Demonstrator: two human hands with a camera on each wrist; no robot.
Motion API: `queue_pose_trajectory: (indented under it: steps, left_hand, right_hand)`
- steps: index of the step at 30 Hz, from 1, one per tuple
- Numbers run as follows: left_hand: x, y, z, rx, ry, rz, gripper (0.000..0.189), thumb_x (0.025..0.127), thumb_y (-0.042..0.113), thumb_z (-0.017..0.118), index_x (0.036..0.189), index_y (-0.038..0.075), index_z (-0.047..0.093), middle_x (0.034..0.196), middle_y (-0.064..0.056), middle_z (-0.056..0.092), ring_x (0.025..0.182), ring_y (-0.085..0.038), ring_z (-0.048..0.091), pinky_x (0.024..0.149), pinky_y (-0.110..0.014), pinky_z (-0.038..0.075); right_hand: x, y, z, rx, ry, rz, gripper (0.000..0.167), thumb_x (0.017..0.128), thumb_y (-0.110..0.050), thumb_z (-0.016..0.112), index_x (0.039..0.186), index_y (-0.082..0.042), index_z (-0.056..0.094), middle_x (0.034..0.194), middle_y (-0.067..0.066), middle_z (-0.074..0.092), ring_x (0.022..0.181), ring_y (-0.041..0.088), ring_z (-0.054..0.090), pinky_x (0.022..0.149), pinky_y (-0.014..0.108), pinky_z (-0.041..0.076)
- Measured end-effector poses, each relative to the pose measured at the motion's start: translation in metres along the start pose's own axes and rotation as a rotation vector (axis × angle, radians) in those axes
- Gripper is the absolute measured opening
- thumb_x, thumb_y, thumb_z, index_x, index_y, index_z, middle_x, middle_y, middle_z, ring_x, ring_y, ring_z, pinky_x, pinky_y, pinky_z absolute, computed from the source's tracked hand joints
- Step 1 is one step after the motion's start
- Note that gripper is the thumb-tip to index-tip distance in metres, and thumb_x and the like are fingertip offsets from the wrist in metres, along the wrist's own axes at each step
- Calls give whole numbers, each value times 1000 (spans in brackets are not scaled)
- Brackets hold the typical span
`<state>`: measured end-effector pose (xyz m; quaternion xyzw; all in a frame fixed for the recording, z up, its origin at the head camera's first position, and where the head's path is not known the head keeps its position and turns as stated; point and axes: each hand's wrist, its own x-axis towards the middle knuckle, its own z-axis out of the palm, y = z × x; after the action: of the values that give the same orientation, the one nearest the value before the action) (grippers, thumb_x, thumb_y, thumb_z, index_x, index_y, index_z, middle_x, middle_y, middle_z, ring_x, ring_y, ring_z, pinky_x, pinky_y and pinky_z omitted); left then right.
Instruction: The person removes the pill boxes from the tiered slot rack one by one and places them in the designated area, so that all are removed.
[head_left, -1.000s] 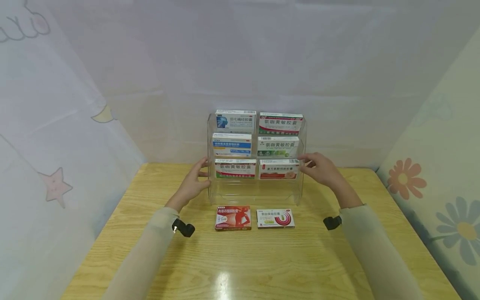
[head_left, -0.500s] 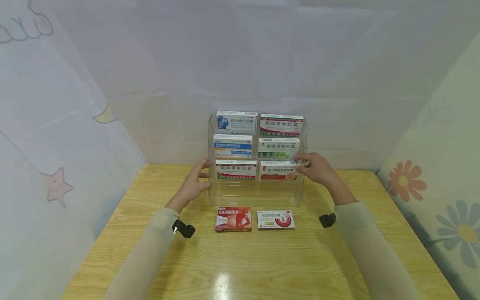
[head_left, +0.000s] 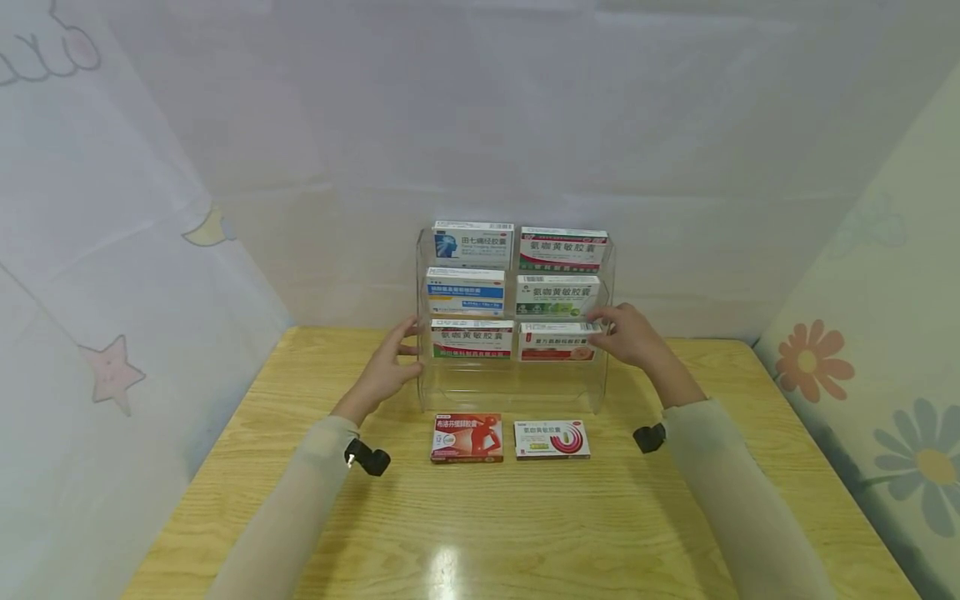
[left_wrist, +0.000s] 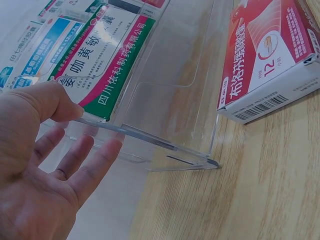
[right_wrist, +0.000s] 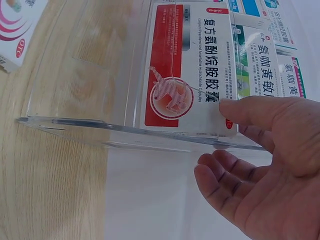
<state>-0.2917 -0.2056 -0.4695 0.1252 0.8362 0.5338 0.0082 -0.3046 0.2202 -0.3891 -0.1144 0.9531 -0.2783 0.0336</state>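
Observation:
A clear acrylic display rack [head_left: 510, 379] stands upright on the table, with medicine boxes in its tiers. My left hand [head_left: 384, 367] holds the rack's left side edge, its thumb at the front edge and its other fingers spread along the outside. At the lowest filled tier, my right hand [head_left: 633, 337] has its thumb on the front corner of a red-and-white medicine box [right_wrist: 192, 70]. The right index finger passes behind that box, its tip hidden; the other fingers curl loosely outside the rack. Left of it sits a green-and-red medicine box [left_wrist: 102, 60].
A red medicine box [head_left: 467, 438] and a white medicine box with pink arcs [head_left: 552, 439] lie flat on the wooden table [head_left: 525, 533] before the rack. Several more boxes fill the upper tiers. A pale cloth wall [head_left: 495, 108] rises behind.
My right hand has shifted a little to the left, from the rack's right edge onto the corner of the red-and-white medicine box. The left hand has stayed at the rack's left side.

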Motion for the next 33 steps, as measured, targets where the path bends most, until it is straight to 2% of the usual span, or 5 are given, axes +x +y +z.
queue_pose_trajectory:
  steps: [9, 14, 18, 21, 33]
  left_hand:
    - [2, -2, 0, -3, -13, -22, 90, 91, 0, 65, 164, 21, 15, 162, -12, 31, 133, -39, 46, 94, -52, 52]
    - [-5, 17, -1, -11, -28, -30, 89, 91, -4, 63, 164, 16, 16, 161, -15, 32, 132, -41, 46, 95, -52, 52]
    - [-11, 29, -2, -11, -32, -18, 87, 90, -4, 62, 163, 14, 18, 160, -17, 33, 132, -41, 47, 95, -51, 51]
    - [-12, 31, -3, -15, -32, -11, 87, 90, -4, 62, 163, 14, 18, 159, -17, 33, 132, -42, 47, 95, -51, 51]
    - [-9, 28, -3, -32, -39, -2, 89, 89, -5, 63, 163, 15, 19, 159, -17, 33, 131, -41, 46, 94, -50, 52]
  right_hand:
    - [0, 1, 1, -35, -27, -21, 42, 99, -19, 64, 138, -7, 59, 124, 25, 48, 99, 34, 51, 79, 47, 47]
    - [-3, 3, 1, -20, 4, -37, 41, 99, -18, 64, 139, -8, 60, 127, 25, 49, 104, 38, 56, 83, 50, 51]
    - [-8, 5, -2, 2, 64, -48, 39, 98, -18, 65, 136, -10, 63, 125, 24, 52, 105, 40, 60, 81, 50, 54]
    - [-12, 5, -6, 20, 99, -62, 36, 98, -19, 65, 134, -9, 64, 123, 24, 53, 104, 40, 61, 79, 50, 53]
    - [-28, -5, -19, 111, 159, -134, 34, 99, -14, 65, 132, -7, 64, 134, 19, 53, 113, 38, 59, 92, 55, 51]
